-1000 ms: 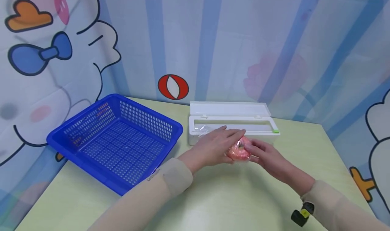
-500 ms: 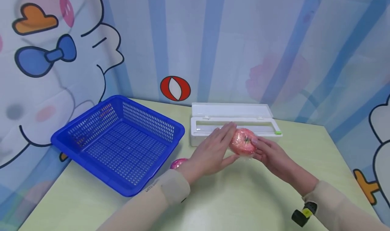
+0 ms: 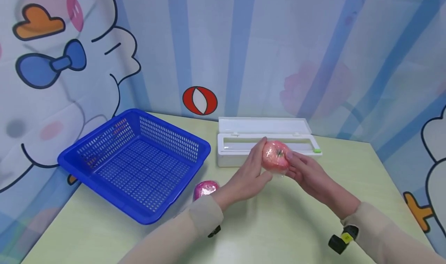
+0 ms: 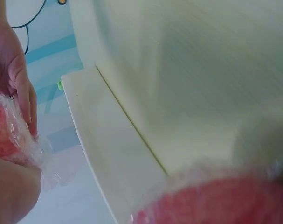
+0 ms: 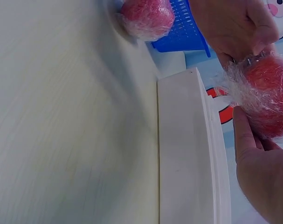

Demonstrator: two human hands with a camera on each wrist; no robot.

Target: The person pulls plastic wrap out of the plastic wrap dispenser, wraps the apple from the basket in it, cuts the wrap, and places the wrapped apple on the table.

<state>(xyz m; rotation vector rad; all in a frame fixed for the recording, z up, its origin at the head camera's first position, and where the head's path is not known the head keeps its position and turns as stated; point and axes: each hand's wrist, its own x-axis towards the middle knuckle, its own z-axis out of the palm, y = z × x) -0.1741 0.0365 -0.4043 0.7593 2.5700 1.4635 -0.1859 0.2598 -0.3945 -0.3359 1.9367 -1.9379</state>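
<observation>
A red apple (image 3: 276, 155) in clear plastic wrap is held up in front of the white box in the head view. My right hand (image 3: 310, 175) grips its right side, thumb near the stem and fingers beneath. Against its left side lies my left hand (image 3: 247, 175), with straight fingers pressing the wrap. Loose crumpled film (image 5: 244, 91) bunches under the apple in the right wrist view. A second wrapped pink-red round fruit (image 3: 205, 188) sits on the table beside my left forearm, which partly hides it.
A blue perforated basket (image 3: 174, 194) stands at the left of the table. Behind the hands is a long white wrap dispenser box (image 3: 230, 160), its lid (image 3: 265, 124) raised. A printed curtain (image 3: 209, 43) hangs behind the table.
The apple has turned and risen slightly, so its stem side shows more. My left hand's fingers moved from over its top to its left side. The second fruit has come into view.
</observation>
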